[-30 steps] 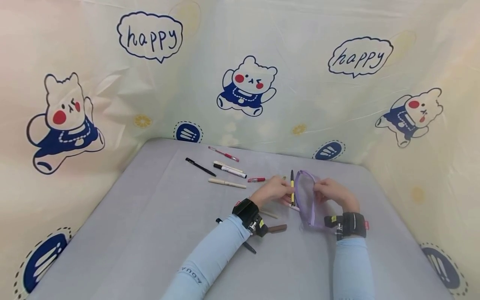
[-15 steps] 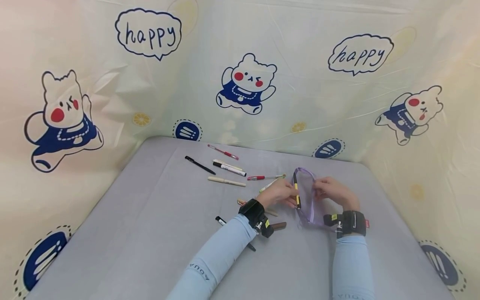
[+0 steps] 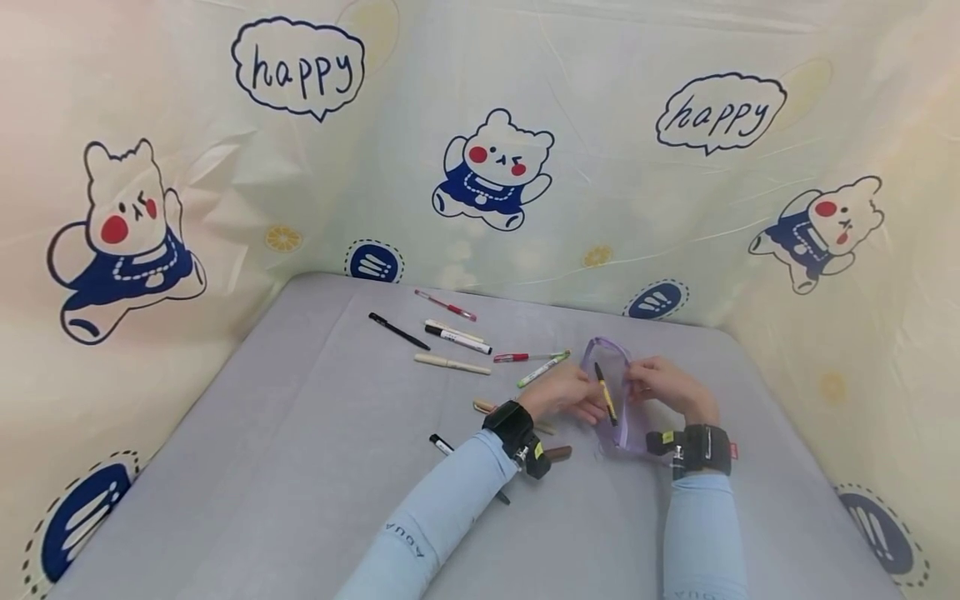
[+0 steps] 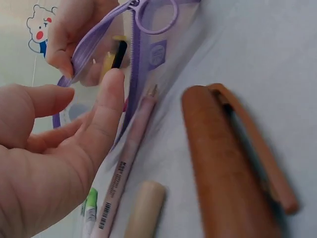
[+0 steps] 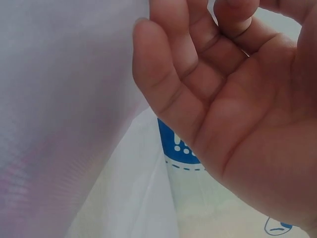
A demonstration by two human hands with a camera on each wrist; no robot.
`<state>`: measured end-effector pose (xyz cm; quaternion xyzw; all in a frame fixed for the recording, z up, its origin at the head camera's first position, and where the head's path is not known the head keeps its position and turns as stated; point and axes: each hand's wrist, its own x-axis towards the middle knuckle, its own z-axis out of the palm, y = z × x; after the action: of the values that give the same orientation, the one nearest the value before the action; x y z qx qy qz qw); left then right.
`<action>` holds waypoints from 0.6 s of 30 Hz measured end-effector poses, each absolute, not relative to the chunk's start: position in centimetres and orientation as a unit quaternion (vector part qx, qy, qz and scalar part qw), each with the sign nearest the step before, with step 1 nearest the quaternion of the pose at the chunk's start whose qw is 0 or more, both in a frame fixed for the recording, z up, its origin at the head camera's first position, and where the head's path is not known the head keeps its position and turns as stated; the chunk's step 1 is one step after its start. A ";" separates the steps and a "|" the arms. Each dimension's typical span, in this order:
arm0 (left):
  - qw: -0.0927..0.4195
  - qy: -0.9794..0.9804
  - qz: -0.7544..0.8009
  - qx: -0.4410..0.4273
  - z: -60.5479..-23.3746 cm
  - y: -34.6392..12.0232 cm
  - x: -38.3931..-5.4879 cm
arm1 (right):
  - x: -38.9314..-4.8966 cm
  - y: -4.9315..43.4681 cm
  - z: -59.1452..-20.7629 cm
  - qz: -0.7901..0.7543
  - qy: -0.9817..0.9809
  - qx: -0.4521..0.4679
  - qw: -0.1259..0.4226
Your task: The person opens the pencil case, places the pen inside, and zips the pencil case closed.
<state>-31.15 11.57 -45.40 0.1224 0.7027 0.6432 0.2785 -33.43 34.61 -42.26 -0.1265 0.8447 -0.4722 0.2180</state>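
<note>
- I am holding the purple mesh pouch [image 3: 637, 442] by its edge, pinching it with my right hand [image 3: 667, 385], and its mouth is gaping towards my left.
- The yellow-and-black pen [image 3: 605, 393] is slanting within that mouth.
- My left hand [image 3: 566, 393] is gripping nothing: thumb and fingers are standing apart at the opening, though I cannot tell whether a fingertip is touching the pen.
- Half a second ago my left fingers were holding the pen along the pouch's rim; now it is sitting farther right and lower.
- Beside the pouch, a pink pen [image 4: 126, 163] and a brown pen [image 4: 223, 163] are lying on the table [image 3: 300, 467].
</note>
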 end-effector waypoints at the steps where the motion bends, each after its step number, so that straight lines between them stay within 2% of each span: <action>1: 0.280 0.702 0.642 0.129 -45.5 11.5 -31.1 | -33.4 34.6 -42.2 -0.473 0.844 -0.131 0.217; 10: 0.277 0.715 0.617 0.177 -46.1 10.8 -31.0 | -32.8 34.8 -42.2 -0.468 0.849 -0.126 0.208; 18: 0.260 0.748 0.566 0.229 -45.0 9.4 -30.9 | -33.1 34.8 -41.9 -0.448 0.859 -0.141 0.202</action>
<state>-30.90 9.40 -44.98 0.2292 0.7483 0.5656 0.2599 -33.07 34.75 -41.91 -0.1408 0.8593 -0.4484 0.2019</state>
